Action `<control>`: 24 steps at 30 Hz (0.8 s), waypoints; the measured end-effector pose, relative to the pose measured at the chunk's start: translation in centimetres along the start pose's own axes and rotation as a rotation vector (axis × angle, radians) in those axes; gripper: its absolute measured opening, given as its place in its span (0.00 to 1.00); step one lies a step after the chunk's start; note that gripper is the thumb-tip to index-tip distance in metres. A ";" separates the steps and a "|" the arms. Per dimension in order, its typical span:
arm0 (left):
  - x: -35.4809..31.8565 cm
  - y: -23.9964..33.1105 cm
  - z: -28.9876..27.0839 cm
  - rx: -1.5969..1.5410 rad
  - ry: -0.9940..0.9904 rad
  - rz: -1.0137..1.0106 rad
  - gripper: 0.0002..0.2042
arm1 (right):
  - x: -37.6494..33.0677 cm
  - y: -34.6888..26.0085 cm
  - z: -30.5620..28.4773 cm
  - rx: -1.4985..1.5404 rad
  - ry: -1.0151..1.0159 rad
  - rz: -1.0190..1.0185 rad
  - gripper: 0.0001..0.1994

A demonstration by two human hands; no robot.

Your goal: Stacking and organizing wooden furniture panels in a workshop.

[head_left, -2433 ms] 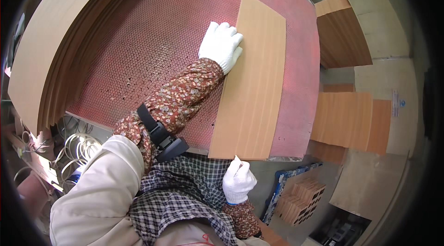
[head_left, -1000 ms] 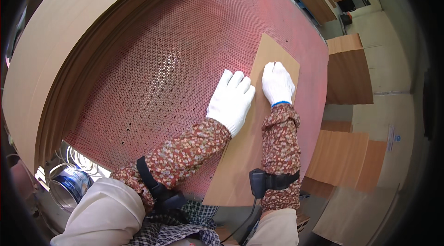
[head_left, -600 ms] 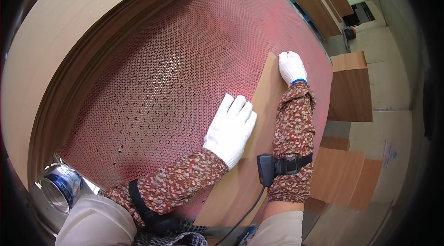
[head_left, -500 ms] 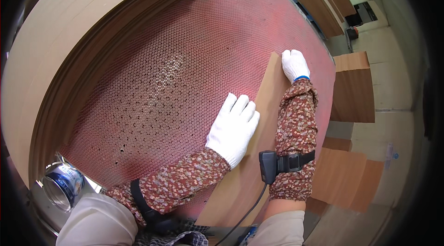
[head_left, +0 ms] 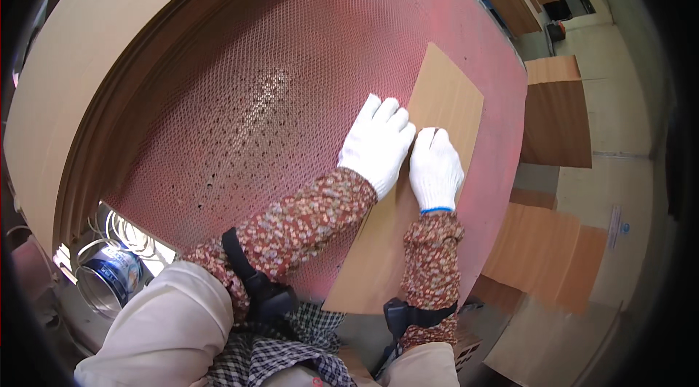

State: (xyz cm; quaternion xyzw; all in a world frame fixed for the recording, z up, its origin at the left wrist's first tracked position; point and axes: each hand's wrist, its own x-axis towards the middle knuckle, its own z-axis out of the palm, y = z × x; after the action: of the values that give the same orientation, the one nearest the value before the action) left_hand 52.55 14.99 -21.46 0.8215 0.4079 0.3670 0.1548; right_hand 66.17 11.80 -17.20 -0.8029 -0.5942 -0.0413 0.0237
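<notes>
Guessing I'm mid-steadying: wood panel (head_left: 387, 245) lies on the pink surface (head_left: 320, 45), left grip (head_left: 377, 141) spread open at its edge, right grip (head_left: 437, 170) curled over it, can't tell if pinching. Next likely needs even pressure.

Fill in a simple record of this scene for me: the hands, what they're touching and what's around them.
Table: pink, mesh-patterned
Board: long, thin, light brown, lying flat on the table
Left hand: white-gloved, fingers extended, along the board's left edge
Right hand: white-gloved, fingers curled, over the board; anything inside is hidden
Far left: curved-looking stack of brown sheets
Lower left: blue-and-white tin
Right, beyond table: brown panels
</notes>
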 end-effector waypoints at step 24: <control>-1.1 7.7 -3.6 0.051 -0.092 0.256 0.15 | -37.0 1.9 -9.2 0.296 0.317 0.182 0.11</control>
State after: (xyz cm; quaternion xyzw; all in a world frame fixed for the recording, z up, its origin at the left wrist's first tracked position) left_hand 53.79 9.20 -15.21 0.8865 0.3015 0.3353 0.1040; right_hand 56.94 -24.77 -11.48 -0.8244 -0.5077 -0.0772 0.2378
